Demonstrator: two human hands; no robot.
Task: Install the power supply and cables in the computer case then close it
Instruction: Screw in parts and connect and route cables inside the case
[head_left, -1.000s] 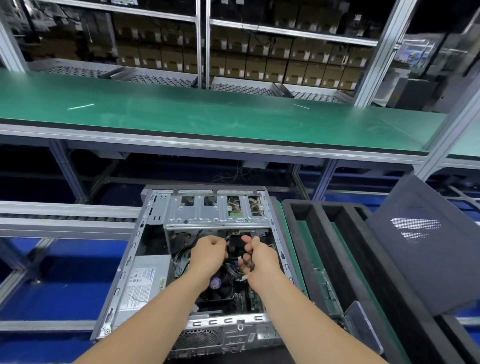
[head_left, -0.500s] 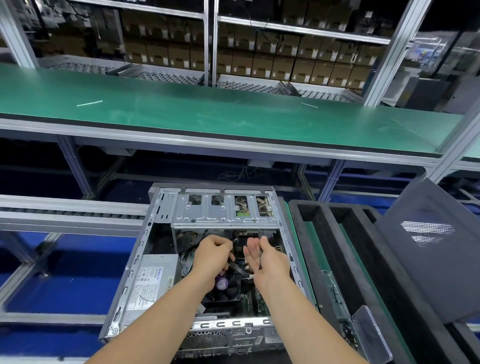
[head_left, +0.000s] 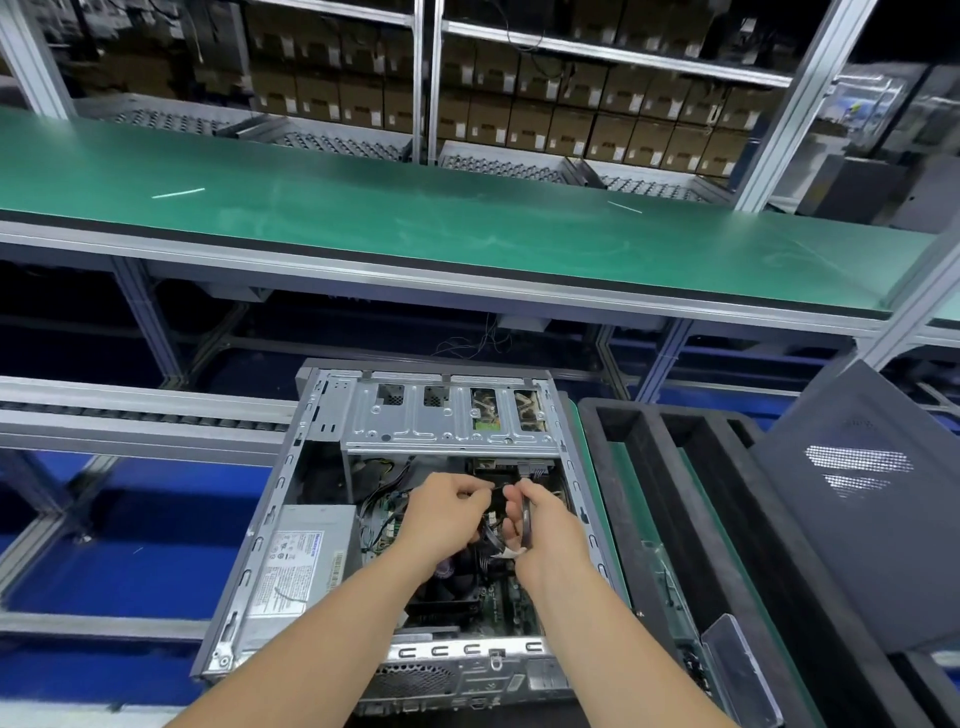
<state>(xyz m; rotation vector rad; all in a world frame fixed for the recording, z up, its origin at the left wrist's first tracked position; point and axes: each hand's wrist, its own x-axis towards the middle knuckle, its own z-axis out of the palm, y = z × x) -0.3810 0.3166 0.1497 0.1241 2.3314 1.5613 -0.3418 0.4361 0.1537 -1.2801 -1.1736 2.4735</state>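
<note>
Two bare hands of mine meet over the middle of one open grey sheet-metal computer case (head_left: 332, 415), where one silver box-shaped power supply (head_left: 306, 561) sits in the near-left corner. My left hand (head_left: 447, 514), knuckles up and fingers curled, pinches the bundle of black cables (head_left: 491, 543), and my right hand (head_left: 540, 525), just beside it, curls its fingers round a black strand of that bundle. One dark grey perforated side panel (head_left: 857, 519) rests tilted at the right, apart from the case.

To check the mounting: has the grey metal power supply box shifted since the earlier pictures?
No. The grey metal power supply box keeps its place against the left wall of the open silver computer case.
</note>
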